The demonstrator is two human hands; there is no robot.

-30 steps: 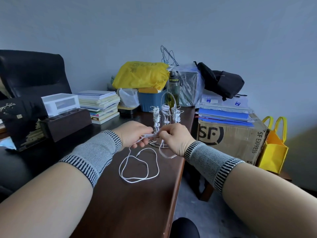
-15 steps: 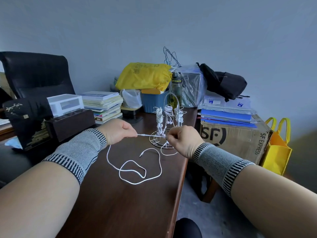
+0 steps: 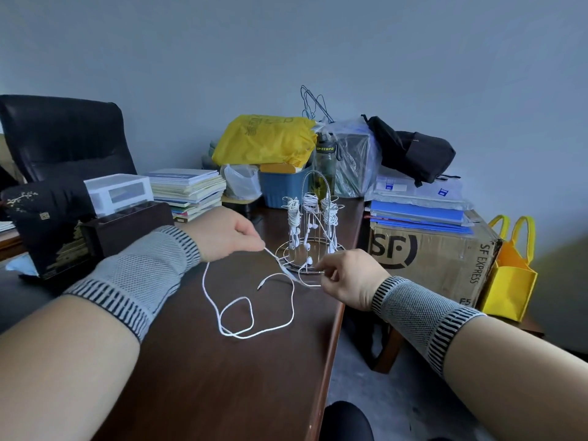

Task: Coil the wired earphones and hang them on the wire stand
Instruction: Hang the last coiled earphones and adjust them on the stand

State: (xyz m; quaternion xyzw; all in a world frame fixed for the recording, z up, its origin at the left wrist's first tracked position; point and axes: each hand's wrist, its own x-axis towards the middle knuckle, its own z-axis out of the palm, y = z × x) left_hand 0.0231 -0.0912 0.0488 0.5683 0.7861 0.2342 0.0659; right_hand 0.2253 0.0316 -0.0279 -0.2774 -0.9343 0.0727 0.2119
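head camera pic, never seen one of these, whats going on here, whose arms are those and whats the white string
The picture comes from a camera worn on a person's head, looking forward and down, so the two arms are the wearer's own. No robot is involved. The white string is a pair of wired earphones lying in loose loops on a dark wooden desk. The left hand pinches the cable, and the right hand pinches it further along, so a short stretch runs between them. Just behind the hands stands a wire stand with three coiled earphone sets already hanging on it. Books, bags and a cardboard box sit around the desk's far end.
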